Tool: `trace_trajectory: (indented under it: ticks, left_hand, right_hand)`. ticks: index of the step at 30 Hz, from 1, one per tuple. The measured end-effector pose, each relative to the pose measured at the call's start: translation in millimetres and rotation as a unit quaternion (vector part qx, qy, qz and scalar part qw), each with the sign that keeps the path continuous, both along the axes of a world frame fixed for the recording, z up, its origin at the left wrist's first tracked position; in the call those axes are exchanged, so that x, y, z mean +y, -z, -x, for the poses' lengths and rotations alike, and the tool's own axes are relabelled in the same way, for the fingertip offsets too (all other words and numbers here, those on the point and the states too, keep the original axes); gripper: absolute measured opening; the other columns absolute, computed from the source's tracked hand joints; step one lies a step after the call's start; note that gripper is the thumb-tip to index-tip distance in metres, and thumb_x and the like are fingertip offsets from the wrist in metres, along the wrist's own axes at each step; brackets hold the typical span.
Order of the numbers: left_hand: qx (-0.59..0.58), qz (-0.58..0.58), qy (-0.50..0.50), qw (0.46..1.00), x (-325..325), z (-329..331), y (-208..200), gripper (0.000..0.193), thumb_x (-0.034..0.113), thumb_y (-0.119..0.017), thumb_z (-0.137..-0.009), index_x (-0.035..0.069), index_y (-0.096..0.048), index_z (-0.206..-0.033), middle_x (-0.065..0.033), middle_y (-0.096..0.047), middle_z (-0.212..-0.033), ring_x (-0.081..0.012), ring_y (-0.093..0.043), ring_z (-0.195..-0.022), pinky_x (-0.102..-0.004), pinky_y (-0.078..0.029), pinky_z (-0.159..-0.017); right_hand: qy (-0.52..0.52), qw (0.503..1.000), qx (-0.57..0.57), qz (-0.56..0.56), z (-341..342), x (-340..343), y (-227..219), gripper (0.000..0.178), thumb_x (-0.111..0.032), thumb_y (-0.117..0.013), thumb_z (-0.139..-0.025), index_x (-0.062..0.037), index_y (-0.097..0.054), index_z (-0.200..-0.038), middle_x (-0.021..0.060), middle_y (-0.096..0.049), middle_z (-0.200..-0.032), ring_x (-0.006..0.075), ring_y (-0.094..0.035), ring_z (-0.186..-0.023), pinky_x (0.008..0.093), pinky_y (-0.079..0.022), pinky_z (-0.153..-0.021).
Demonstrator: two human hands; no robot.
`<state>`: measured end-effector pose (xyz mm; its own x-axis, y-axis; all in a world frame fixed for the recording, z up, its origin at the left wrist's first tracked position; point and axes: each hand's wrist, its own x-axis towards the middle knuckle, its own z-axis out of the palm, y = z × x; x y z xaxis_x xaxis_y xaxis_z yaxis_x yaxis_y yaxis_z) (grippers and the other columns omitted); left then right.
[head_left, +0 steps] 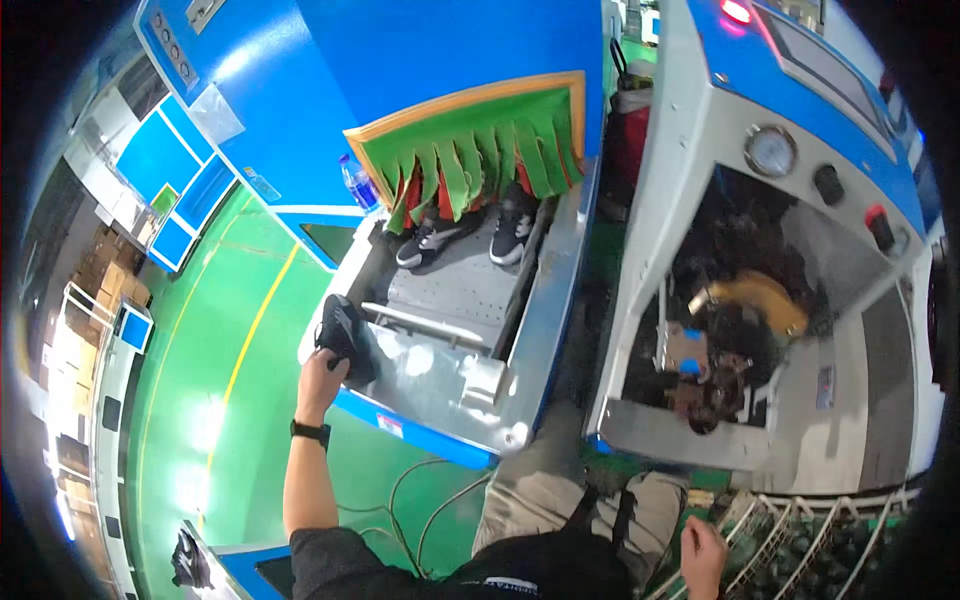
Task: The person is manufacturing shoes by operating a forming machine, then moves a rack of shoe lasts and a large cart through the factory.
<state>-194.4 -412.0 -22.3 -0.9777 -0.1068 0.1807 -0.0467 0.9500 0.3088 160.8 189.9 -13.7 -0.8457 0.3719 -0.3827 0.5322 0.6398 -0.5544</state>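
My left hand (322, 382), with a dark watch (309, 432) on its wrist, grips a black shoe (343, 338) at the left front corner of the machine's metal end plate (420, 385). Two black sneakers with pale soles, a left one (428, 242) and a right one (512, 232), sit on the perforated conveyor belt (450, 290) in front of the green strip curtain (480, 150). Low at the right, my right hand (703, 555) hangs with its fingers curled and nothing seen in them, near a white rack (770, 540).
Right of the conveyor stands a white and blue machine (665, 200) with a gauge (770, 151) and an open bay holding clamp parts. A bottle (358, 185) stands beside the curtain frame. Cables (400, 510) trail over the green floor. Another dark shoe (190, 560) shows at lower left.
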Motion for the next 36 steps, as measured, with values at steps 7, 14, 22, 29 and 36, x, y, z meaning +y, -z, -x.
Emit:
trace_trajectory:
  ticks: [7, 14, 22, 29, 36]
  left_hand:
    - [0.119, 0.015, 0.116, 0.986, 119.6, 106.3, -16.2, 0.031, 0.021, -0.077, -0.079, 0.003, -0.065, -0.102, -0.0162, -0.067, -0.095, -0.0364, -0.065, -0.091, -0.0453, -0.051, -0.081]
    - [0.100, -0.163, 0.020, 0.981, 175.0, 322.4, 103.0, 0.094, 0.038, -0.090, -0.065, -0.003, -0.048, -0.137, -0.0222, -0.060, -0.128, -0.0415, -0.055, -0.123, -0.0459, -0.044, -0.105]
    - [0.058, -0.163, 0.025, 0.985, 203.3, 243.1, 61.5, 0.064, 0.030, -0.090, -0.067, -0.001, -0.061, -0.115, -0.0219, -0.067, -0.114, -0.0395, -0.063, -0.111, -0.0464, -0.050, -0.092]
    - [-0.012, -0.672, 0.093, 0.735, 233.9, 24.3, -13.4, 0.056, 0.015, -0.079, -0.080, -0.002, -0.058, -0.129, -0.0107, -0.067, -0.116, -0.0230, -0.063, -0.103, -0.0358, -0.050, -0.092]
    - [-0.217, -0.711, 0.334, 0.579, 320.4, -142.2, -43.4, 0.069, 0.006, -0.084, -0.078, 0.000, -0.051, -0.139, -0.0065, -0.062, -0.128, -0.0125, -0.056, -0.117, -0.0303, -0.047, -0.101]
  right_hand:
    - [0.064, 0.987, -0.145, 0.021, 43.1, -3.9, 20.5, 0.046, -0.039, -0.046, -0.108, -0.0098, -0.056, -0.142, 0.0160, -0.059, -0.140, 0.0371, -0.054, -0.129, 0.0490, -0.045, -0.108]
    - [-0.019, 0.993, 0.069, 0.090, 10.4, -9.5, 82.3, 0.038, -0.026, -0.058, -0.104, -0.0080, -0.061, -0.137, 0.0194, -0.067, -0.127, 0.0345, -0.064, -0.117, 0.0426, -0.050, -0.098]
    - [0.123, 0.981, 0.014, 0.152, 51.6, -39.1, 50.9, 0.048, -0.041, -0.058, -0.102, -0.0070, -0.062, -0.136, 0.0185, -0.066, -0.129, 0.0339, -0.063, -0.118, 0.0420, -0.050, -0.098]
    - [-0.012, 0.904, 0.320, 0.283, 119.7, -88.2, 20.1, 0.045, -0.023, -0.061, -0.098, 0.0007, -0.055, -0.135, 0.0167, -0.066, -0.117, 0.0280, -0.065, -0.097, 0.0394, -0.051, -0.087]
    - [0.030, 0.755, 0.337, 0.562, 133.2, -99.8, -12.7, 0.095, -0.017, -0.087, -0.078, -0.0010, -0.032, -0.154, 0.0132, -0.053, -0.143, 0.0262, -0.052, -0.129, 0.0404, -0.040, -0.110]
